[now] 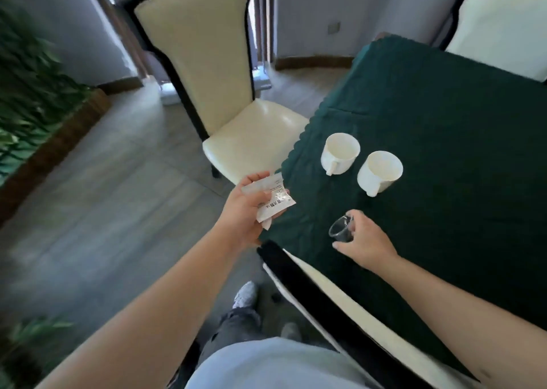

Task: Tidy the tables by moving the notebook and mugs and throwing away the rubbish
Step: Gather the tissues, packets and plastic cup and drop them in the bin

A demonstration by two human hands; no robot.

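At the far left stand blurred green leafy plants [26,92] in a long brown wooden planter [59,140], above a grey tiled floor [112,199]. Next comes a cream padded dining chair with a black frame [207,71], its seat tucked toward the table's left edge.

The left hand [245,211] is held out over the floor just off the table's corner. Its fingers are curled narrow around a bundle of white crinkled paper-and-plastic wrappers with printed text [273,200], the thumb pressed across the top. The bundle's long axis runs from lower left to upper right, its free end pointing toward the table.

Below the hands, a grey trouser leg and a white trainer [245,295] show above the pale shirt, beside the black-edged cream back of a second chair [319,297] pushed against the near side of the table.

The square table under a dark green scalloped cloth [444,140] fills the right half. Two white ceramic mugs stand upright on it, near its left edge and close together without touching: the left mug [339,152] has its handle pointing toward the camera, and the right mug [379,172] has its handle pointing the same way, slightly leftward.

Nearer the camera, the right hand [365,240] reaches over the cloth. Its thumb and fingers pinch a small clear plastic cup [341,229], tilted so that its open mouth points left; whether the cup touches the cloth cannot be told.

A third cream chair [500,24] stands at the far right corner.
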